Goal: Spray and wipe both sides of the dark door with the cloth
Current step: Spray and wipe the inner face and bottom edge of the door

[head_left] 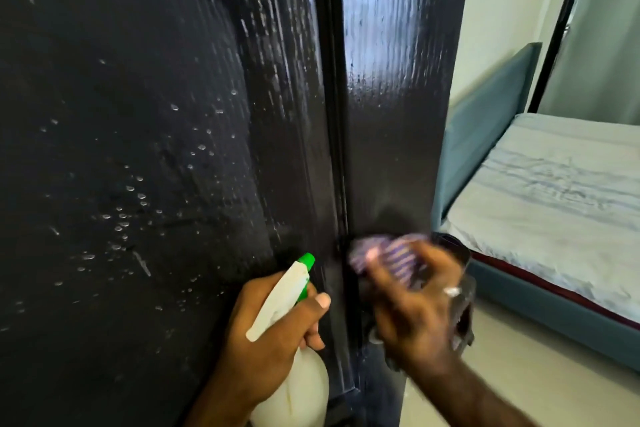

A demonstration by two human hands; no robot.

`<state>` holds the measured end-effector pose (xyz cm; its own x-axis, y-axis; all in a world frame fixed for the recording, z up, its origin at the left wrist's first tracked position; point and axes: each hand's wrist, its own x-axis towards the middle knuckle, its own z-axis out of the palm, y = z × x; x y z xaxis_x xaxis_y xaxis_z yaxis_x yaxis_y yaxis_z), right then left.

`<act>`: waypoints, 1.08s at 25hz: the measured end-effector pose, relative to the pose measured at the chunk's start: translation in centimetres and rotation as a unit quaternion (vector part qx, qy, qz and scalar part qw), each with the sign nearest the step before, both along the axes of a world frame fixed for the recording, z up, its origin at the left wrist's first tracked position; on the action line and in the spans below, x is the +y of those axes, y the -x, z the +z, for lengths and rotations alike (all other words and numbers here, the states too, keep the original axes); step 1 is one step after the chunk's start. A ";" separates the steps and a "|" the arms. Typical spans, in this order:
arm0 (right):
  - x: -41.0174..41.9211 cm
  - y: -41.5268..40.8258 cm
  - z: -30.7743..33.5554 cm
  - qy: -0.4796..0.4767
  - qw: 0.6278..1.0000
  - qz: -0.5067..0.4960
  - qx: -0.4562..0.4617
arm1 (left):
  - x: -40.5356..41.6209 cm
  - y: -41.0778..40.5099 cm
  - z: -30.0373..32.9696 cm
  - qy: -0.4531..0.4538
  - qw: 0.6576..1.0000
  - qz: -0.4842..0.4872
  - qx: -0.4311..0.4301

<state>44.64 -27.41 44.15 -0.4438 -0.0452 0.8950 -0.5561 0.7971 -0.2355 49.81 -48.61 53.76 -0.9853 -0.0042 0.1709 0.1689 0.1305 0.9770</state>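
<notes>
Basically, left to right: dark door (121,149) fills the left and centre of the view, its broad face beaded with droplets (128,218), so spray is on and that patch not yet wiped, by the look of it. Surface is rigid, glossy, textured with vertical grain; wet gloss will be slick, so I'd expect the cloth to glide rather than drag, and pressure can be firm since the panel won't flex. Left hand (270,333) is wrapped closed around the neck of the spray bottle (294,357), one finger lying along the trigger side, green nozzle (307,262) aimed up toward the door. Bottle looks like light, thin plastic, partly hidden below frame; neck grip is the right hold, body would squash and is likely wet. Next over, the door edge and frame strip (332,114), also streaked. Right hand (415,308) is motion-blurred, fingers curled onto a bunched purple striped cloth (384,253) pressed on the narrower dark panel (391,97) low down, ring on one finger. Cloth is soft and limp: bunch it in the palm, flat pad outward. Something dark sits under that hand, possibly the handle; can't tell. Far right: bed (554,184) with pale sheet, well apart from the door.
</notes>
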 end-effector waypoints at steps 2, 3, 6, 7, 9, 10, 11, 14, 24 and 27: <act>-0.4 -0.6 -1.8 -0.168 0.984 0.061 0.024 | -0.3 0.7 0.0 0.033 0.999 0.000 -0.013; 1.3 0.1 -1.2 -0.204 0.975 0.070 0.049 | -0.4 1.0 0.0 0.041 0.999 -0.003 -0.030; 4.5 1.9 1.4 0.054 0.998 0.006 0.043 | -0.7 1.3 0.4 0.059 0.997 0.005 -0.047; 3.8 1.6 1.7 0.131 0.991 -0.012 0.021 | -0.6 1.1 0.5 0.060 0.998 0.001 -0.031; 0.2 0.9 0.6 0.055 0.998 0.004 0.028 | -0.2 0.5 0.3 0.068 0.998 -0.005 0.002; -1.0 0.6 0.0 -0.064 0.995 0.049 0.059 | -0.1 0.4 0.2 0.064 0.998 0.004 0.002; -1.2 0.9 0.0 -0.172 0.977 0.090 0.085 | -0.3 0.6 -0.1 0.051 0.999 0.016 -0.004; 2.2 2.3 0.3 -0.218 0.968 0.088 0.088 | -1.2 0.2 -0.2 0.025 0.999 0.029 -0.021; 4.3 -2.5 -1.5 0.074 0.990 0.048 -0.109 | -3.2 -1.4 0.2 0.037 0.999 0.012 0.008; 5.0 -1.6 1.9 0.128 0.989 0.009 -0.069 | -1.9 -0.8 -0.2 0.023 0.999 -0.023 -0.003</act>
